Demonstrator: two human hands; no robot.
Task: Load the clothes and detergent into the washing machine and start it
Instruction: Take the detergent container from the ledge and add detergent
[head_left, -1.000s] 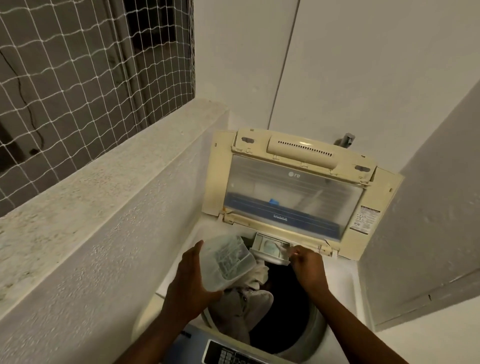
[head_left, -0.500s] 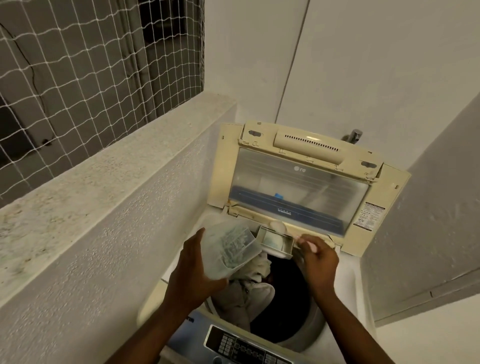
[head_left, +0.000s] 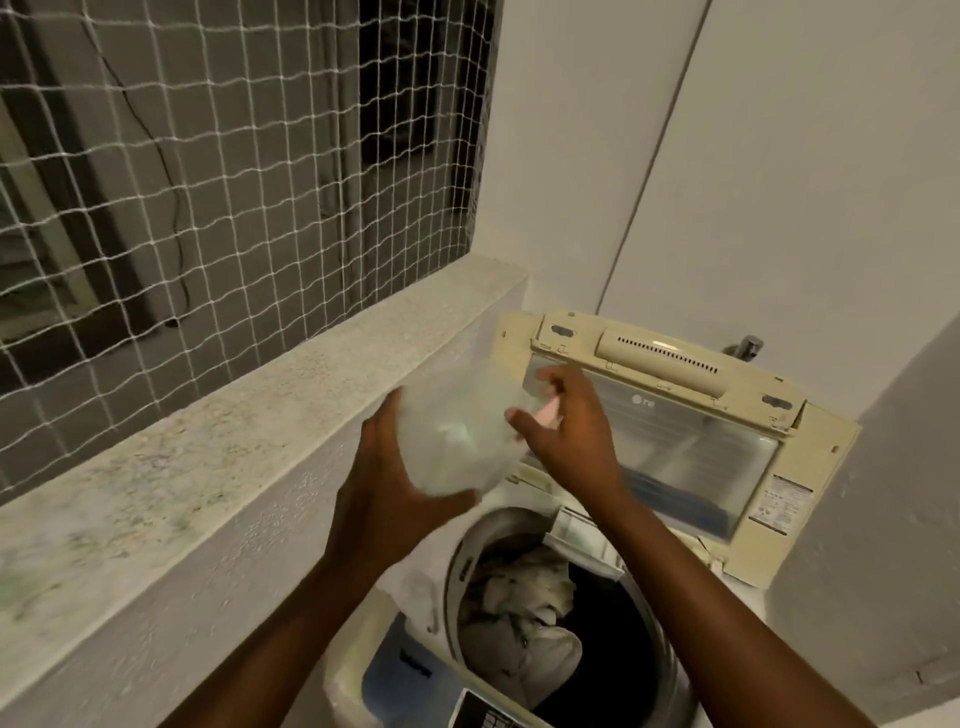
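A translucent tub (head_left: 457, 436), blurred, is held up above the washer (head_left: 519, 613), beside the ledge (head_left: 249, 436). It is gripped from below and the side by the left hand (head_left: 395, 493). The right hand (head_left: 566, 431) is spread at the tub's top edge, fingers loose and apart; whether the tub is touched there cannot be told. The lid (head_left: 670, 431) is raised upright. Clothes (head_left: 524, 618) are piled in the drum, and the drawer (head_left: 582, 535) is seen at its far rim.
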